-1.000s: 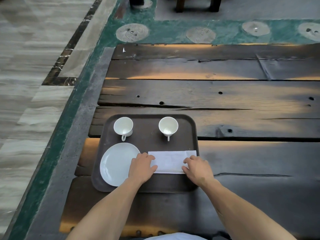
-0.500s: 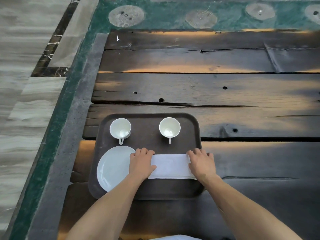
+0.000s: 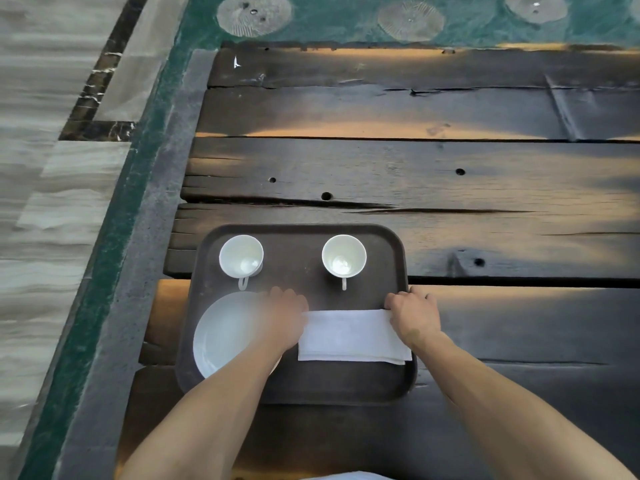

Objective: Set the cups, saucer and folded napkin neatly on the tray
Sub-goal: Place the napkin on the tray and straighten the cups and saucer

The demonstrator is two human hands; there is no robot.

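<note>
Tea things laid out on a dark tray (image 3: 391, 382) at the wooden table's (image 3: 450, 174) near-left corner.

Saucer (image 3: 225, 336) near-left; folded napkin (image 3: 349, 336) near-right, left hand (image 3: 287, 315) and right hand (image 3: 414, 313) curled, knuckles up, on its ends; left cup (image 3: 241, 255) and right cup (image 3: 344, 256) along the far edge.

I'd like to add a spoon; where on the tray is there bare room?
Free on the tray: the strip between the left cup and right cup, and the near band below the napkin. Crowded: saucer, left hand and right hand around the napkin.
</note>
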